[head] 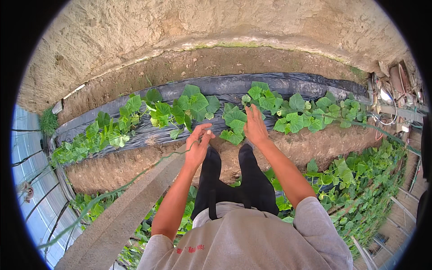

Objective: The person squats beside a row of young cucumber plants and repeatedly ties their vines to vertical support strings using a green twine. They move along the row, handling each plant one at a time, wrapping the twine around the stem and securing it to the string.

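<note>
My left hand [198, 145] is raised over the near side of the plant row, its thumb and fingers bent towards each other; whether anything thin is between them cannot be told. A green cord [135, 176] runs from the lower left up to this hand. My right hand [255, 126] reaches into the row beside broad green leaves [235, 118] of a cucumber-like vine, fingers pointing forward. Its fingertips are close to a small pale leaf [246, 99], and its grip is partly hidden. Black plastic film [216, 126] lies under the plants.
A concrete post [135, 206] slants up from the lower left, close to my left forearm. Beyond the row rises an earthen wall [222, 20]. More vines [354, 189] grow behind me. Assorted objects [398, 91] and a pale hoop stand at the right end.
</note>
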`<state>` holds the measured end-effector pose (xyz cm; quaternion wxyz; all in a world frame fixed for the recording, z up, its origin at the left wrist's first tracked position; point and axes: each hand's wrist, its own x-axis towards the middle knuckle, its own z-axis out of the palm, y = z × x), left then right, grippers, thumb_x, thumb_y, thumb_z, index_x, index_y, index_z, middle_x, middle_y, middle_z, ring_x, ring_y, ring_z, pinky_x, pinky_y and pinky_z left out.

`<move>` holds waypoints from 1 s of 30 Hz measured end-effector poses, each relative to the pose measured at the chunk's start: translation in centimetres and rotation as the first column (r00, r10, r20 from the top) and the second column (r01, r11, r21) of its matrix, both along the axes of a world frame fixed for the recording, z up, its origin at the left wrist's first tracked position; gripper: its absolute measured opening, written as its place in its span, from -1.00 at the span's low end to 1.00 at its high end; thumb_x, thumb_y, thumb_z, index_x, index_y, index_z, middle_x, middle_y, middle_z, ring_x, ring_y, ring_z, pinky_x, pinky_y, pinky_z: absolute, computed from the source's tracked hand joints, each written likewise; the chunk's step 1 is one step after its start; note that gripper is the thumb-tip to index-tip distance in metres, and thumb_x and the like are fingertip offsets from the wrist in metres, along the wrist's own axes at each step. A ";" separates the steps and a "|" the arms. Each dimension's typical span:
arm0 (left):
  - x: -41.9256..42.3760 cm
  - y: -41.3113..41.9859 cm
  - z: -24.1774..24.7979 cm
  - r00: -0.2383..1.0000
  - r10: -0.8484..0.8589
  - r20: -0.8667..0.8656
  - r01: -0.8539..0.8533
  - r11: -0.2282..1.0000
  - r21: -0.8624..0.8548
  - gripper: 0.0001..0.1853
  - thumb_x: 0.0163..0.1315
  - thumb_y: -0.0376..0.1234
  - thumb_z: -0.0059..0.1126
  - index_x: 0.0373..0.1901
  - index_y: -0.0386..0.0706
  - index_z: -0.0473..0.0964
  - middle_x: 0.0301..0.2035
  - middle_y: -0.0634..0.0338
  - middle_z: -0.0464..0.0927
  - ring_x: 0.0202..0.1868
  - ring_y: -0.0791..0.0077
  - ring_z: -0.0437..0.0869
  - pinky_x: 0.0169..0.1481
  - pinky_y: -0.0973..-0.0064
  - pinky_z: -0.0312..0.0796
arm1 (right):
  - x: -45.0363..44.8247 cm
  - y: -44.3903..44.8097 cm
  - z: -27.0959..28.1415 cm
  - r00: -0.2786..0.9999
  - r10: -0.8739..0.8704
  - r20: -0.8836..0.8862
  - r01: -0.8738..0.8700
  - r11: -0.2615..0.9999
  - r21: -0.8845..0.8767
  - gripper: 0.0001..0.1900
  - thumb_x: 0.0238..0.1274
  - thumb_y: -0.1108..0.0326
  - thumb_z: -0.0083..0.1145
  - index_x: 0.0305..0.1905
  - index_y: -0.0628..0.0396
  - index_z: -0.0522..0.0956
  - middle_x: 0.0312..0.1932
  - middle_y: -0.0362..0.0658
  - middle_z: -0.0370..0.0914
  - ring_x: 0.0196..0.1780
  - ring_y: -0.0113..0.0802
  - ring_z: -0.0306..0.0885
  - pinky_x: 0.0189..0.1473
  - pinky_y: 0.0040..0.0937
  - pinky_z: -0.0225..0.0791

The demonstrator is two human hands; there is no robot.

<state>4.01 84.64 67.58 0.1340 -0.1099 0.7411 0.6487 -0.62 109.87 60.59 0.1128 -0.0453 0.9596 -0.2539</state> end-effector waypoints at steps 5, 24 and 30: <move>4.5 2.3 -9.3 0.983 0.067 0.173 -0.051 0.994 -0.092 -0.72 0.54 -0.38 0.10 0.21 -0.21 0.55 -0.30 0.21 0.72 -0.15 0.54 0.69 0.07 0.50 0.47 | 1.8 9.0 -9.8 0.967 -0.078 0.243 0.029 0.980 0.199 -0.31 0.22 0.51 0.21 0.47 0.19 0.28 0.53 0.17 0.17 0.39 0.26 0.39 0.36 0.06 0.41; 4.8 -3.9 -47.8 0.791 0.484 0.374 -0.468 0.873 -0.140 -0.67 0.64 -0.18 0.03 0.09 -0.21 0.66 -0.34 0.27 0.70 -0.25 0.58 0.71 -0.15 0.61 0.47 | 6.0 32.9 -36.7 0.513 -0.722 0.464 0.845 0.520 -0.124 -0.56 0.49 0.49 0.05 0.41 0.20 0.46 0.31 -0.09 0.59 -0.10 -0.46 0.68 -0.25 -0.56 0.36; -3.9 -3.7 -53.9 0.887 0.191 0.420 -0.206 0.978 -0.011 -0.62 0.65 -0.11 0.00 0.05 -0.20 0.66 -0.47 0.30 0.65 -0.43 0.66 0.66 -0.34 0.66 0.37 | -0.8 16.6 -37.4 0.770 -0.342 0.539 0.600 0.675 -0.430 -0.50 0.48 0.52 0.11 0.46 0.11 0.46 0.37 -0.11 0.53 -0.02 -0.50 0.62 -0.15 -0.55 0.41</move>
